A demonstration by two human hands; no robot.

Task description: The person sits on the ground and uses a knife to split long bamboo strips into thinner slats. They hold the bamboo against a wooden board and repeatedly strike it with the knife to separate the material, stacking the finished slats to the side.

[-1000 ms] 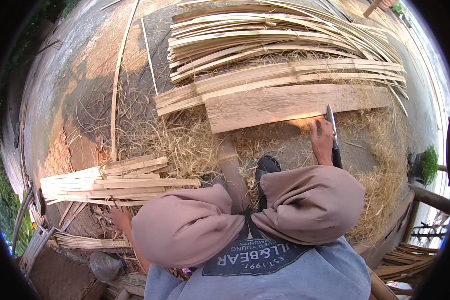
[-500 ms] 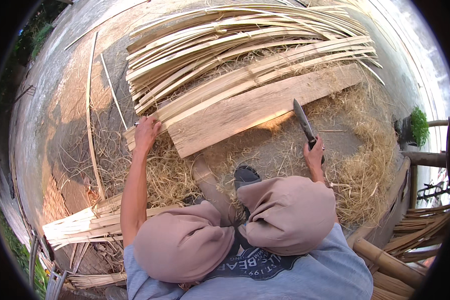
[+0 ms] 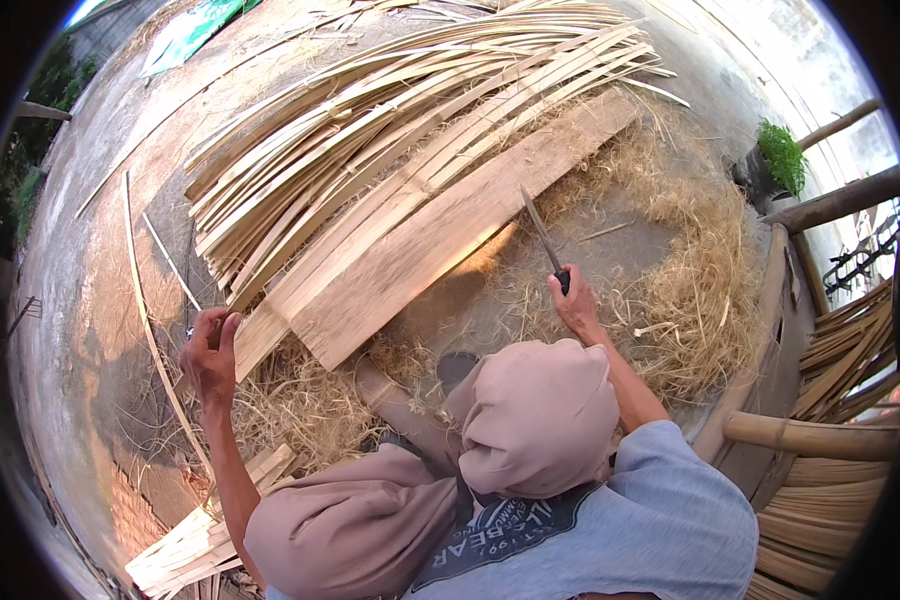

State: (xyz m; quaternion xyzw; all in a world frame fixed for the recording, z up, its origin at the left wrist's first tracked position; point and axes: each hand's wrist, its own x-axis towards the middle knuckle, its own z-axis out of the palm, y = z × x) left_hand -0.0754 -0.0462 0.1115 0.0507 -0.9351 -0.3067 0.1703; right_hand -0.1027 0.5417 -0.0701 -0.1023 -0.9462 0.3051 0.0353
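My left hand (image 3: 210, 355) is closed, with the fingers curled and the thumb raised. It is at the near left end of a pale, wide bamboo strip (image 3: 300, 290) and seems to grip its edge; the palm side is partly hidden. My right hand (image 3: 575, 300) is wrapped round the dark handle of a knife (image 3: 543, 232). The long narrow blade points up and away, its tip over the edge of a flat wooden board (image 3: 450, 240). The board lies slantwise in front of my knees, next to the strip.
A large pile of split bamboo strips (image 3: 370, 130) lies beyond the board. Curly shavings (image 3: 690, 290) cover the ground at right and near my feet. More strips (image 3: 195, 540) lie at lower left. Bamboo poles (image 3: 810, 437) and bundled strips (image 3: 850, 350) stand at right.
The view has turned, so the board and pile appear more slanted. My left hand has turned, its fingers now curled with the thumb up. The knife stays in my right hand, pointing away.
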